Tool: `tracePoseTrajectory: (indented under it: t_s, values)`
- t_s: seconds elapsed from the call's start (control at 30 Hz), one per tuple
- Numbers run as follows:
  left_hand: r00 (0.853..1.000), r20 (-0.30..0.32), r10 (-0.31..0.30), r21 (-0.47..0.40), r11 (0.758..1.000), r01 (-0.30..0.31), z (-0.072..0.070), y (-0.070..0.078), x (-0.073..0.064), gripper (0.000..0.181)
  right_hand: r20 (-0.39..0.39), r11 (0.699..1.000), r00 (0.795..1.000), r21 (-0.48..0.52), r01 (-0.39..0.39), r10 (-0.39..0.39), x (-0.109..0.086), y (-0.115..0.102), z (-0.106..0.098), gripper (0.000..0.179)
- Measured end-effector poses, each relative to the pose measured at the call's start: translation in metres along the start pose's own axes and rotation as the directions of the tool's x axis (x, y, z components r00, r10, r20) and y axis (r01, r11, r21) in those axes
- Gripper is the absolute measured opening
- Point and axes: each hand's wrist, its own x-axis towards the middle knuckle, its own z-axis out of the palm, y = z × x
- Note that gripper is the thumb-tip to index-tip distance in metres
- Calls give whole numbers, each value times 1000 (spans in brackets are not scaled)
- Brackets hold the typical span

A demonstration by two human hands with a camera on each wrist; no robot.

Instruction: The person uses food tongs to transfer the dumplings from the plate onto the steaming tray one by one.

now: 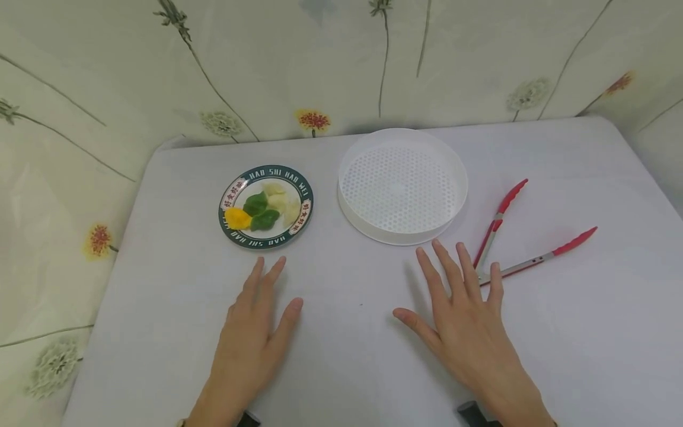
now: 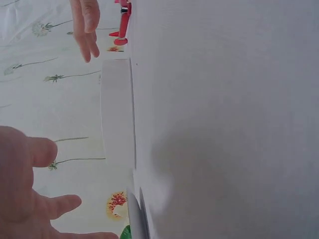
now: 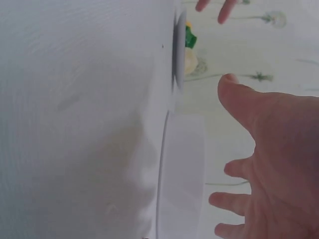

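Note:
My left hand [image 1: 251, 338] hovers over the table with fingers spread, its fingertips just short of a green-rimmed plate [image 1: 242, 239]. On that plate lie small dumpling-like pieces: a yellow one [image 1: 237, 218], two green ones [image 1: 264, 220] and several pale ones [image 1: 283, 204]. My right hand [image 1: 466, 332] is spread as well and holds nothing. Its fingertips point at a round white steamer tray [image 1: 400, 184] with a perforated bottom. Red-tipped metal tongs [image 1: 525, 265] lie splayed to the right, their joined end partly behind the right fingers. Both wrist views show the hands raised off the tabletop.
A white cloth covers the table [image 1: 341, 367]. Behind it and at the left hangs a pale curtain-like backdrop [image 1: 299, 59] printed with flowers. The tray stands near the table's back edge, with the plate to its left.

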Motion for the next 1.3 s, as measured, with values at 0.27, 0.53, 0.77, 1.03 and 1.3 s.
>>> tracePoseTrajectory:
  t_s: [0.27,0.53,0.77,1.03,1.3]
  values:
    - [1000,11,-29,-262,965,31,-10,-14,13,62,1,999,1000,-16,-30,30,-2,15,-7,95]
    - [999,-32,-44,-352,936,30,-12,-19,18,58,2,999,1000,-47,-23,23,-3,18,-9,97]
    - [995,2,-95,-479,874,85,-20,-21,22,57,19,998,999,-64,-28,29,-4,23,-12,98]
    - [926,239,-292,-773,520,363,-29,-33,40,67,-31,996,1000,-93,-2,-1,-3,35,-11,105]
    - [882,408,-236,-902,43,429,-39,-51,60,68,49,994,998,-103,-32,38,1,47,-12,100]
